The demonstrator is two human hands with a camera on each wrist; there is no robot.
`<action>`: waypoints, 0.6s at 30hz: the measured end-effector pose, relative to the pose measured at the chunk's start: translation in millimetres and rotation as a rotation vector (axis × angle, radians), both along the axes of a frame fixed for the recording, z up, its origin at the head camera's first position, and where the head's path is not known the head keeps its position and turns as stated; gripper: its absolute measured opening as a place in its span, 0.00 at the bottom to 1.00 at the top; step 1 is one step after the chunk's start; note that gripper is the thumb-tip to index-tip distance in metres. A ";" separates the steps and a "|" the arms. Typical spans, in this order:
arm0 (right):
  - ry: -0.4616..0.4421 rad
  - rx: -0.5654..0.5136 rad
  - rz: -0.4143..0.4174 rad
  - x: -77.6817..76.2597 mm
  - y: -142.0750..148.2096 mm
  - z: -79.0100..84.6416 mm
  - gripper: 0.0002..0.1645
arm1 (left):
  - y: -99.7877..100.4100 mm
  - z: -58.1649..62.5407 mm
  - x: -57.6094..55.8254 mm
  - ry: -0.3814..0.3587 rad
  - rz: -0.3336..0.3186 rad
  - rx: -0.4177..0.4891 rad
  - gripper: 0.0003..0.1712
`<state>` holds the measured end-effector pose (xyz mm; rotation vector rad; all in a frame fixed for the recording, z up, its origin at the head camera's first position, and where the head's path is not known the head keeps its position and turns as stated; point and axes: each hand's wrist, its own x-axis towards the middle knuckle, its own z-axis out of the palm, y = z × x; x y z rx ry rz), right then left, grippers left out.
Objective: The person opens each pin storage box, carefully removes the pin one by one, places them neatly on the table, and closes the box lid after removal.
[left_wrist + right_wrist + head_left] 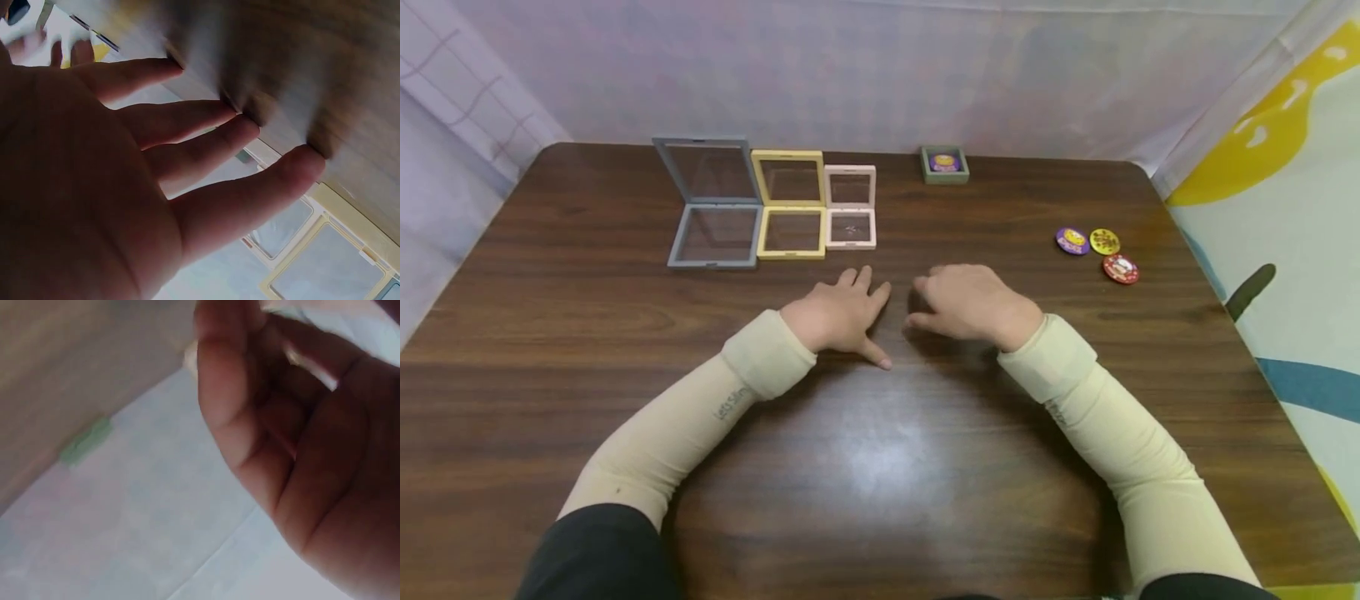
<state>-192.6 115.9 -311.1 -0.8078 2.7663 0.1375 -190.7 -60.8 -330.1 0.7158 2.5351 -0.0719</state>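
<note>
Black upper sleeves (602,558), cropped by the bottom edge, give way to cream fabric arm sleeves (655,433) reaching over a dark wood-grain table (880,500). At twelve o'clock from the left hand (838,317) stands a small pale-pink square frame (851,208), hinged open to show clear panes; a larger yellow frame (792,205) lies open at eleven and a bigger blue-grey frame (722,202) at ten, the three side by side. The left hand rests palm down, its fingers spread apart, tips on the wood. The right hand (966,302) arches opposite, its fingers loosely bent and gripping nothing visible. Near twelve from it sits a small green square box (946,177) holding a purple round badge (944,162); at two, purple (1072,241), yellow (1105,242) and red round badges (1121,269) cluster, their print too small to read. Some right fingertips are hidden overhead, the right wrist view is blurred, and the left wrist view cuts off the frames.
</note>
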 end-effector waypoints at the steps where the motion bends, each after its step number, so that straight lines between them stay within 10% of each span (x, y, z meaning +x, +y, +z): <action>1: 0.021 -0.019 -0.015 -2.9 0.7 4.2 0.35 | -1.2 0.2 0.9 -0.001 0.005 -0.003 0.69; 8: 0.093 -0.100 -0.167 -34.2 -4.4 27.5 0.43 | -5.6 1.0 2.9 -0.014 0.023 -0.002 0.69; 18: 0.055 -0.150 -0.588 -145.1 -11.2 13.1 0.50 | 0.2 -0.1 3.6 0.027 0.009 -0.005 0.70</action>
